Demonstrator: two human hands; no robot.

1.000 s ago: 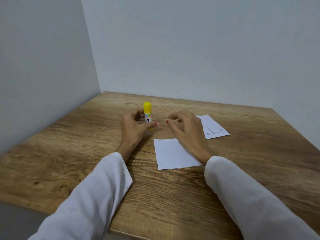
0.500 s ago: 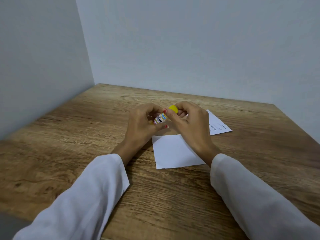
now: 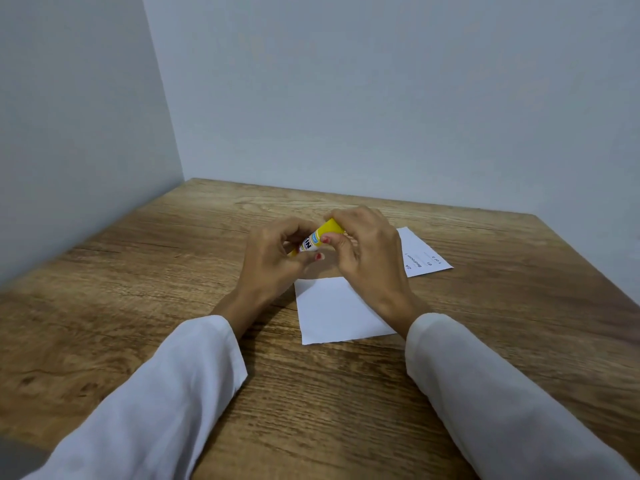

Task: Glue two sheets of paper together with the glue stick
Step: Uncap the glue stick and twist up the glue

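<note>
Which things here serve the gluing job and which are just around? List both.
For the job:
glue stick, held by the left hand and right hand
blank sheet
printed sheet

Just around:
wooden table
walls

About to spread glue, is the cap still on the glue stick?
On: yellow cap still meets the glue stick, right hand gripping it, left hand holding the body.

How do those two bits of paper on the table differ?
The near sheet is blank; the far sheet carries printed text. The near sheet lies almost wholly in view, while the right hand covers part of the far sheet. Both are white and lie flat on the wooden table.
</note>
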